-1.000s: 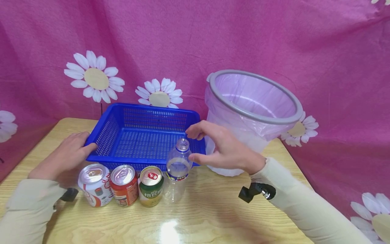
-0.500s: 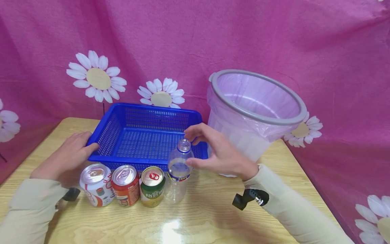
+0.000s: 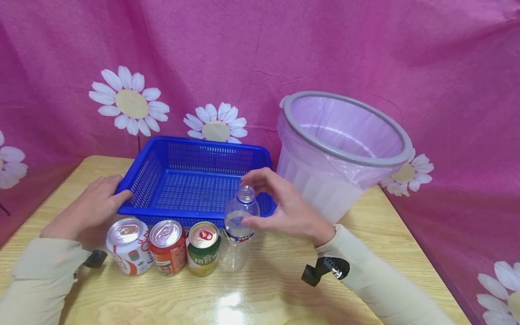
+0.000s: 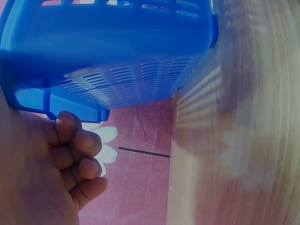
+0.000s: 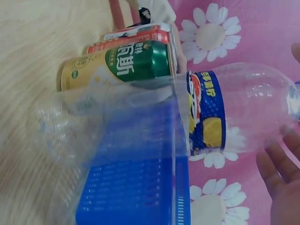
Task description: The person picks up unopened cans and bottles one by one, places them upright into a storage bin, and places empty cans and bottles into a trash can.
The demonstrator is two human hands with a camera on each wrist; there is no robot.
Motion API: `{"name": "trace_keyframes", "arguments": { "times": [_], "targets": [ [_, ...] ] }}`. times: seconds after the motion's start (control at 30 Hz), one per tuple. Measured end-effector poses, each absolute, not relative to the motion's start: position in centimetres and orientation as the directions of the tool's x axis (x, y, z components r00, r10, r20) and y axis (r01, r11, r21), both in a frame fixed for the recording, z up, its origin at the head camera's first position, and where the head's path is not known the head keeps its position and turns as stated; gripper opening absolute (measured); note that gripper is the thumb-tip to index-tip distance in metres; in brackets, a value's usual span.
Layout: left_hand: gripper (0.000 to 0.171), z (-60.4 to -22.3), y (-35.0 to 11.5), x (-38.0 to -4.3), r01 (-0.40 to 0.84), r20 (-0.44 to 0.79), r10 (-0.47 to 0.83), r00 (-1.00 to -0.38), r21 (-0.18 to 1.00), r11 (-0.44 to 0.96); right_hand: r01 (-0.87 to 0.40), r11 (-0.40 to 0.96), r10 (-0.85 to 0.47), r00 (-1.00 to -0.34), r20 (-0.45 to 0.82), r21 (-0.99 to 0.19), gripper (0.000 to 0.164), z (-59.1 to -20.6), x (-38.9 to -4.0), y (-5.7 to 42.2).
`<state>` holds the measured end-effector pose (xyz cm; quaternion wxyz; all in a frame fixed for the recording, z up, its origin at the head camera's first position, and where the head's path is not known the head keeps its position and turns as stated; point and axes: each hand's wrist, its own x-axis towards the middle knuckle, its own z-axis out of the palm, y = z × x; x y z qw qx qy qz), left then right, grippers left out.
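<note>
My left hand point(image 3: 91, 205) grips the left rim of a blue plastic basket point(image 3: 195, 213), thumb over the edge. In the left wrist view, its curled fingers point(image 4: 89, 143) show beside the rim. My right hand point(image 3: 284, 210) curves around the top of a clear plastic bottle point(image 3: 235, 253), fingers behind the neck and thumb in front. The right wrist view shows the bottle, uncapped in the head view, standing upright with a blue label point(image 5: 206, 112). Fingers point(image 5: 274, 164) and thumb are spread apart there, with a gap to the bottle.
Left of the bottle stand a green and gold can point(image 3: 203, 253), a red can point(image 3: 167, 248) and a white can point(image 3: 129, 248) in a row before the basket. A bin point(image 3: 325, 194) with a pink liner and grey rim stands right. Behind hangs a pink flowered cloth point(image 3: 252, 54).
My right hand has moved left and slightly closer around the bottle's neck. The left hand keeps its grip on the basket; the view has shifted slightly.
</note>
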<state>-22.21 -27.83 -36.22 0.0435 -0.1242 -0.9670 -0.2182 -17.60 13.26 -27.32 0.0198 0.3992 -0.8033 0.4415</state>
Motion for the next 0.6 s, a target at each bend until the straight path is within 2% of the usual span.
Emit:
{"name": "trace_keyframes", "arguments": {
  "times": [0.4, 0.6],
  "targets": [
    [0.041, -36.2, -27.7, -22.1, 0.258, 0.13, 0.223, -0.966, 0.425, 0.868, -0.603, 0.247, -0.593, -0.713, 0.375, -0.758, 0.066, -28.5, -17.1, 12.2],
    [0.036, -36.2, -27.7, -22.1, 0.255, 0.136, 0.218, -0.966, 0.407, 0.877, -0.591, 0.167, -0.572, -0.711, 0.41, -0.789, 0.067, -29.0, -17.1, 11.5]
  ]
}}
